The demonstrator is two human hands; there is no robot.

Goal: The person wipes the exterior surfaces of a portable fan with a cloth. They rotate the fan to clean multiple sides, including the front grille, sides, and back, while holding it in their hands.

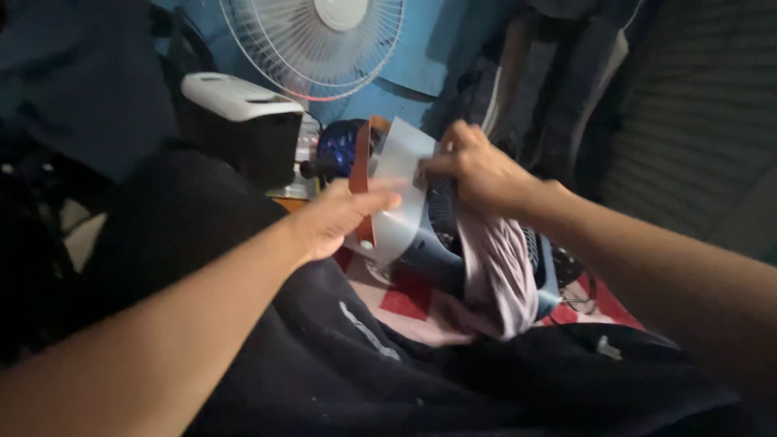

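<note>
From the head camera, a clear plastic visor sheet [401,190] with a brown strap stands at frame centre, its long axis running top to bottom. The left hand [340,218] grips its lower left edge; the right hand [477,174] pinches its upper right edge along with a mauve cloth [502,279]. A white fan [316,44] stands behind.

Behind: fan [324,40] stands behind the box device [243,121].
Middle: clear sheet [401,194] between left hand [340,218] and right hand [477,170].
Below: cloth [502,275] hangs under the right hand.
</note>
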